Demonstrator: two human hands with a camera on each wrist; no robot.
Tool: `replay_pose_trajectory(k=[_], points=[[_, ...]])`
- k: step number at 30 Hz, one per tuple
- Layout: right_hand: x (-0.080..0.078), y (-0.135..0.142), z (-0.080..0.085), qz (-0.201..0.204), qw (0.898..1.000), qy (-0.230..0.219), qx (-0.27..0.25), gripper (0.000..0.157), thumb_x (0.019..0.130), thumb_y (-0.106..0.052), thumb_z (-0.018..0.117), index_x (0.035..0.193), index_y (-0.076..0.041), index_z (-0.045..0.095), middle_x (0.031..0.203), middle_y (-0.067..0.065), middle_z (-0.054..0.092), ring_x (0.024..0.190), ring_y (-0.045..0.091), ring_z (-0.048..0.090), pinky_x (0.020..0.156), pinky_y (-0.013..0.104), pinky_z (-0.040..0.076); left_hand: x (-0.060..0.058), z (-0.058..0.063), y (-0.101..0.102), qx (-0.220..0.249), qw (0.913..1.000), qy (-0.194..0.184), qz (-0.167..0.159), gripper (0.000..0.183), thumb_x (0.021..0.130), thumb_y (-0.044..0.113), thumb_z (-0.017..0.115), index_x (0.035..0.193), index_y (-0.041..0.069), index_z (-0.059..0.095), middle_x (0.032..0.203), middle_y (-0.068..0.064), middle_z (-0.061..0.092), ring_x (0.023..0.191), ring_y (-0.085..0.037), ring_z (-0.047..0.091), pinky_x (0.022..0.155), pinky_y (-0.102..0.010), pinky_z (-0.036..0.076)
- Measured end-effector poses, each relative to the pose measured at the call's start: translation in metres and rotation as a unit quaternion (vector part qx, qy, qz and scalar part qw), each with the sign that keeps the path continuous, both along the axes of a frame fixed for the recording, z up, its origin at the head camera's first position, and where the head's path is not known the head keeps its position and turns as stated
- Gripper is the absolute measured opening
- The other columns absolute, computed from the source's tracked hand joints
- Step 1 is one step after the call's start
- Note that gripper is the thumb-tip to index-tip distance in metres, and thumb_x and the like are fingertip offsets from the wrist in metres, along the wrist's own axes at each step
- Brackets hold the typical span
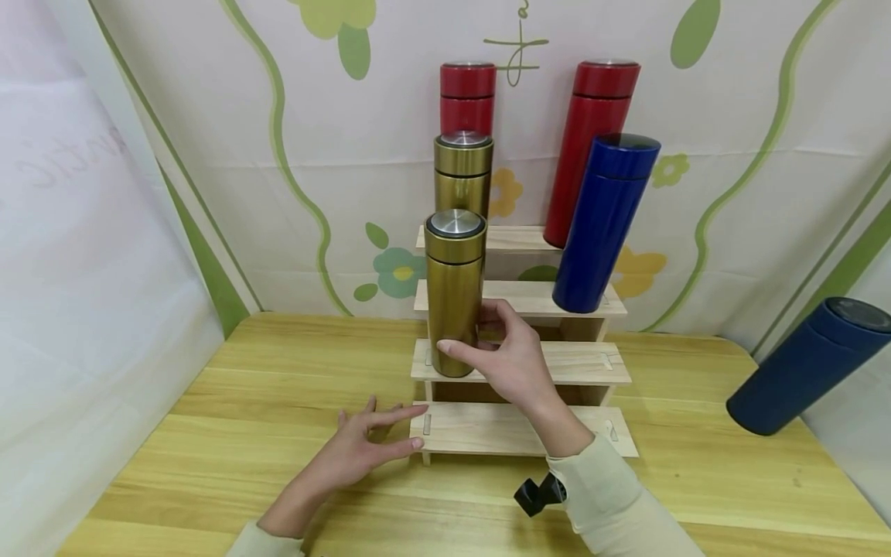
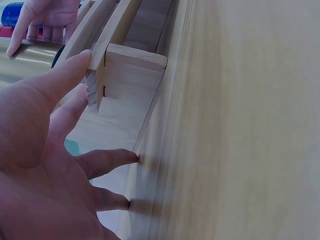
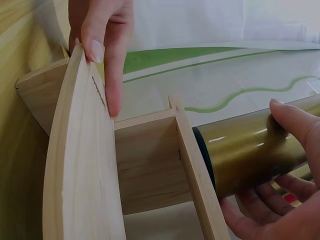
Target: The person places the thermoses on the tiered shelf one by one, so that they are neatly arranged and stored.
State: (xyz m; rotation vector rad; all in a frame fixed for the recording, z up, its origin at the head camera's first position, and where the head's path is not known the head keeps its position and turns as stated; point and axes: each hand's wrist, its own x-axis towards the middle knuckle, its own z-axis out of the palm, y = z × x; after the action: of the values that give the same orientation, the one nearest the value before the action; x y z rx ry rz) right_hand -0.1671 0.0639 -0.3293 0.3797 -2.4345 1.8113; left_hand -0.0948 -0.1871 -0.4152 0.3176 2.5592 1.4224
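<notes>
My right hand (image 1: 515, 352) grips the lower part of a gold thermos bottle (image 1: 455, 309), thumb at the front and fingers curled behind it. The bottle is upright, its base at the left of the second step from the bottom of a wooden tiered rack (image 1: 487, 429). At the left end of the lowest step is my left hand (image 1: 362, 441), fingers spread and fairly straight. In the right wrist view, the left thumb (image 3: 95, 47) touches that step's edge and a finger lies along its other side.
Behind the held bottle stand another gold bottle (image 1: 462, 174) and a red bottle (image 1: 468, 97). A blue bottle (image 1: 605, 224) and another red bottle (image 1: 592, 147) occupy the upper steps' right side. A dark blue bottle (image 1: 807, 367) stands on the table at right.
</notes>
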Motion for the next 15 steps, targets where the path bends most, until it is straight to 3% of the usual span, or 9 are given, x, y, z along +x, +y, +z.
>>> replay_pose_trajectory(k=[15], points=[[0.0027,0.0020,-0.0007,0.000,1.000,-0.003,-0.001,0.071,0.080,-0.043,0.092,0.140,-0.024,0.059,0.130,0.002,0.066,0.120,0.020,0.064,0.102,0.043,0.059,0.0005,0.0000,-0.0006,0.004,1.0000,0.000,0.000,0.045,0.094,0.042,0.078,0.137,0.046,0.066,0.153,0.000,0.058,0.159,-0.051,-0.004,0.111,-0.079,-0.026]])
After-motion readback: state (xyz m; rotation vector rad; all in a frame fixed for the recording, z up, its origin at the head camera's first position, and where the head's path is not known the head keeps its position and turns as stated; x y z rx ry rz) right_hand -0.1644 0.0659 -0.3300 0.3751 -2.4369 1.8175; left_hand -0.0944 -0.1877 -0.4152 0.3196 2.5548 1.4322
